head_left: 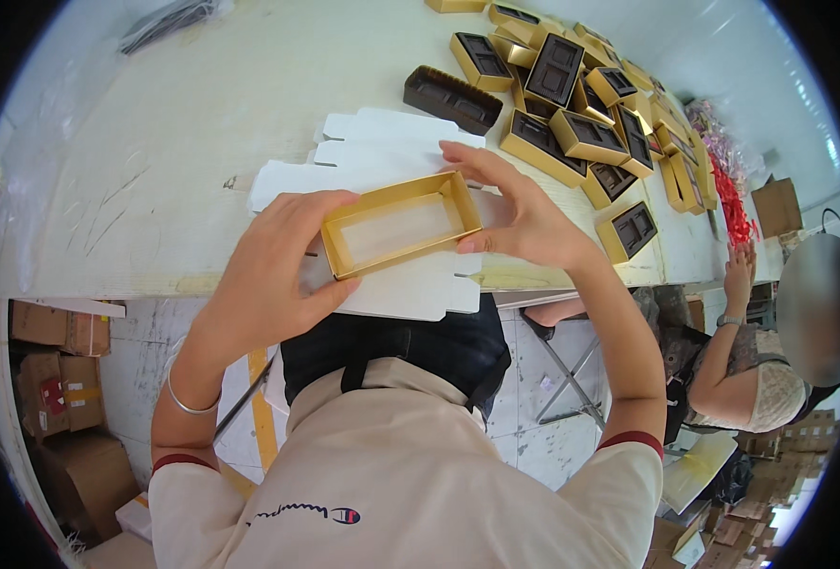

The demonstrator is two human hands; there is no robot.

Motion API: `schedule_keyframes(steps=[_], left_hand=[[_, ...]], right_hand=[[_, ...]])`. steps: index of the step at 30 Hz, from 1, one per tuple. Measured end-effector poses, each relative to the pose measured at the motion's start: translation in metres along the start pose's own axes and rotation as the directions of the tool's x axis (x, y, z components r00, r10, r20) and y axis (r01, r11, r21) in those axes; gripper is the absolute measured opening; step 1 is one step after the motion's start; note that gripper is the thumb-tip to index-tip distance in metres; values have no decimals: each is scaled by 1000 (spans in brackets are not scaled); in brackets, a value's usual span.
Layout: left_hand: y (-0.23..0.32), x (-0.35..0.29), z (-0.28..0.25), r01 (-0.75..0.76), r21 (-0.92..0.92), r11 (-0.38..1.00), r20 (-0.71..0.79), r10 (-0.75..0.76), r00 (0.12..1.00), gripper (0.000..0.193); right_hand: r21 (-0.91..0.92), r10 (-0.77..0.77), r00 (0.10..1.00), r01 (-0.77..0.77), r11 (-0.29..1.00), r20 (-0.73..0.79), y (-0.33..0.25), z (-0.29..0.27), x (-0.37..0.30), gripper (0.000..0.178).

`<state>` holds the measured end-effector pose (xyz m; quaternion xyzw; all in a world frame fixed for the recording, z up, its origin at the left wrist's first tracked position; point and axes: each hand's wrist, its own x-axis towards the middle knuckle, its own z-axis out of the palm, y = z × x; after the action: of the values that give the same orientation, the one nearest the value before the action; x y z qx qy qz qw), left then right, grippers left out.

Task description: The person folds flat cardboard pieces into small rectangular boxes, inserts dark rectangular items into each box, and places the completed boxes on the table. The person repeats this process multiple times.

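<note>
A gold box (401, 224), open and empty, is pinched at each end: the left hand (273, 270) fingers (330, 201) are wrapped around its near end, the right hand (520, 213) fingers (465, 152) pressed to its far end. It is held just above white flat cartons (373, 152) at the table (155, 161) edge. Gold boxes with dark trays (581, 104) are piled beyond the right hand. A second person's hand (740, 266) is seen at right.

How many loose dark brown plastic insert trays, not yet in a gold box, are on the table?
1: the dark brown tray lies alone on the white table, left of the pile of gold boxes. Others may be hidden within that pile.
</note>
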<state>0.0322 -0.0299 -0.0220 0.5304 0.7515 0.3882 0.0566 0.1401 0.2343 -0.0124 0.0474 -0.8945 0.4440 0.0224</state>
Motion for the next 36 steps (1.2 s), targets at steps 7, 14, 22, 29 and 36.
schedule_keyframes(steps=[7, 14, 22, 29, 36], left_hand=[[-9, -5, 10, -133, 247, 960, -136, 170, 976, 57], [20, -2, 19, 12, 346, 938, -249, 79, 965, 62], [-23, 85, -31, -52, -13, 999, 162, 53, 985, 46], [-30, 130, 8, 65, 26, 998, 309, -70, 948, 23], [-16, 105, 0, 399, -164, 902, 245, -354, 903, 35]], right_hand=[[-59, -216, 975, 213, 975, -48, 3, -13, 2, 74], [-877, -215, 961, -51, 477, -172, 58, -44, 62, 14], [-908, -141, 969, -131, 399, -202, 58, -51, 77, 10], [-860, -198, 948, -121, 496, -248, 56, -58, 74, 8], [180, 33, 794, 97, 979, -607, 0, -77, 41, 13]])
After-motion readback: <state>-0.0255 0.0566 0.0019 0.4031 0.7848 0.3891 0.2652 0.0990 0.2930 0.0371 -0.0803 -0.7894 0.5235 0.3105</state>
